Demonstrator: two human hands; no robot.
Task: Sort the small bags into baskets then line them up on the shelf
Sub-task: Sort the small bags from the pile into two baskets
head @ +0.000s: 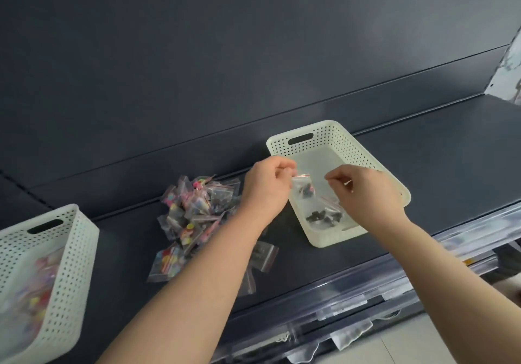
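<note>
My left hand (267,187) pinches a small clear bag (303,187) with dark pieces by its red-striped top, over the right white basket (318,138). A few bags of dark pieces (324,215) lie inside that basket. My right hand (366,191) hovers above the same basket with fingers loosely curled, holding nothing that I can see. A pile of small bags (194,211), colourful and dark ones mixed, lies on the dark shelf (423,160) between the baskets. The left white basket (76,239) holds colourful bags (39,293).
The shelf's dark back panel rises behind the baskets. Along the front edge runs a clear price rail (366,287), with lower shelves and pale floor below. Bare shelf lies to the right of the right basket.
</note>
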